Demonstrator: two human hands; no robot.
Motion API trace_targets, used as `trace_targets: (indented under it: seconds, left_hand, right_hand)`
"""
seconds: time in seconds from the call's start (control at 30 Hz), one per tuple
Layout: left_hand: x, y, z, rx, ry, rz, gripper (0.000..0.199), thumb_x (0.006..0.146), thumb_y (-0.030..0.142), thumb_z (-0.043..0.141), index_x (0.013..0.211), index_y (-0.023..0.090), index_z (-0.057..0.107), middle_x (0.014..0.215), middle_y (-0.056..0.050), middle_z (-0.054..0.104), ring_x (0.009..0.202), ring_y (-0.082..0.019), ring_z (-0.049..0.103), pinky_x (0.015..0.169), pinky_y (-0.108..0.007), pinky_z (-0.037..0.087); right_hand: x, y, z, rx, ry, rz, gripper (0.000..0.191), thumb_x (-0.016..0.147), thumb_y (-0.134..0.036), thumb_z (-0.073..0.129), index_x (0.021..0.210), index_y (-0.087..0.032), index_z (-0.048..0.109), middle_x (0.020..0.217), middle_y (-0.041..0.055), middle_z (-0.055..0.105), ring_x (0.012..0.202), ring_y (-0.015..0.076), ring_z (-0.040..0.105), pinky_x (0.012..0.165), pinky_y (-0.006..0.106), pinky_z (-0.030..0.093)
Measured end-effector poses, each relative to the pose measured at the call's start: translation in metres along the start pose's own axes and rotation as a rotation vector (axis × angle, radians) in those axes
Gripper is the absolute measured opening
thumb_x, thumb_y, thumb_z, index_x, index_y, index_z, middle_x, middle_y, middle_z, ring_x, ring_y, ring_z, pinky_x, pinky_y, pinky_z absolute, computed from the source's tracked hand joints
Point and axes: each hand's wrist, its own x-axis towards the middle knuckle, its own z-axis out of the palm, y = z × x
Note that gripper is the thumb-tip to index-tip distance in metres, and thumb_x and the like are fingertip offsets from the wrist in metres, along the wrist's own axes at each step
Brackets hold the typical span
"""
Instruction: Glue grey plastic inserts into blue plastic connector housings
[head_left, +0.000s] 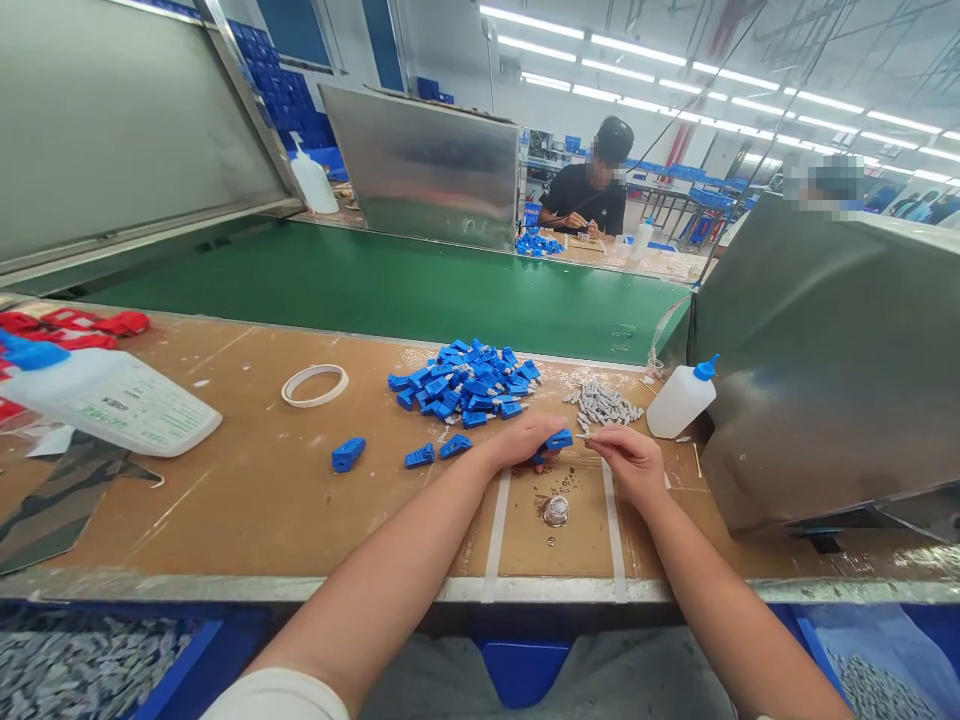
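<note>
My left hand [527, 440] is closed around a blue plastic part [559, 439], whose end sticks out to the right. Close beside it, my right hand [628, 458] pinches a small grey piece [584, 436] at the blue part's right end; whether the two touch is too small to tell. Behind my left hand lies a heap of blue parts [469, 380], and a pile of small grey pieces [604, 404] is behind my right hand. Several loose blue parts, one of them at the left [348, 454], rest on the brown tabletop [262, 500]. A small metallic cup [556, 511] sits below my hands.
A white bottle with blue cap [681, 400] stands right; a larger bottle [120, 400] lies left near red parts [71, 322]. A tape roll [342, 384] is left of the heap. Beyond runs a green belt [390, 285]. A person [589, 190] sits across it. Metal housing [840, 370] bounds the right.
</note>
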Motion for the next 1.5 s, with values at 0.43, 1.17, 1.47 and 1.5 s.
trace_targets:
  seconds: [0.43, 1.17, 1.47, 1.5]
  left_hand:
    - [0.0, -0.007, -0.006, 0.218, -0.023, 0.028, 0.056, 0.095, 0.069, 0.045, 0.071, 0.019, 0.048, 0.066, 0.002, 0.048, 0.056, -0.013, 0.049, 0.051, -0.025, 0.043]
    - [0.013, 0.003, 0.016, -0.452, 0.712, 0.325, 0.056, 0.092, 0.071, 0.05, 0.071, 0.019, 0.056, 0.062, 0.001, 0.039, 0.06, -0.014, 0.047, 0.053, -0.024, 0.055]
    - [0.01, 0.003, 0.028, -0.479, 0.781, 0.461, 0.039, 0.088, 0.054, 0.06, 0.07, 0.02, 0.056, 0.063, 0.0, 0.038, 0.062, -0.014, 0.045, 0.054, -0.023, 0.053]
    - [0.011, 0.003, 0.028, -0.49, 0.786, 0.466, 0.038, 0.088, 0.053, 0.06, 0.069, 0.02, 0.055, 0.063, 0.0, 0.038, 0.061, -0.014, 0.045, 0.054, -0.023, 0.053]
  right_hand:
    - [0.001, -0.003, 0.007, -0.13, -0.097, -0.148, 0.015, 0.101, -0.028, 0.066, 0.106, -0.026, 0.079, 0.099, 0.0041, 0.079, 0.088, 0.0165, 0.075, 0.08, 0.028, 0.058]
    - [-0.009, 0.004, 0.039, -0.522, -0.531, 0.139, 0.028, 0.11, -0.033, 0.043, 0.088, -0.021, 0.056, 0.086, 0.0039, 0.068, 0.076, 0.0167, 0.058, 0.067, 0.027, 0.027]
    - [-0.011, 0.007, 0.04, -0.499, -0.536, 0.157, 0.022, 0.106, -0.026, 0.048, 0.087, -0.021, 0.057, 0.084, 0.004, 0.068, 0.077, 0.0179, 0.059, 0.066, 0.029, 0.025]
    - [-0.011, 0.007, 0.04, -0.491, -0.54, 0.155, 0.022, 0.106, -0.026, 0.048, 0.086, -0.021, 0.057, 0.083, 0.004, 0.068, 0.076, 0.018, 0.058, 0.066, 0.029, 0.026]
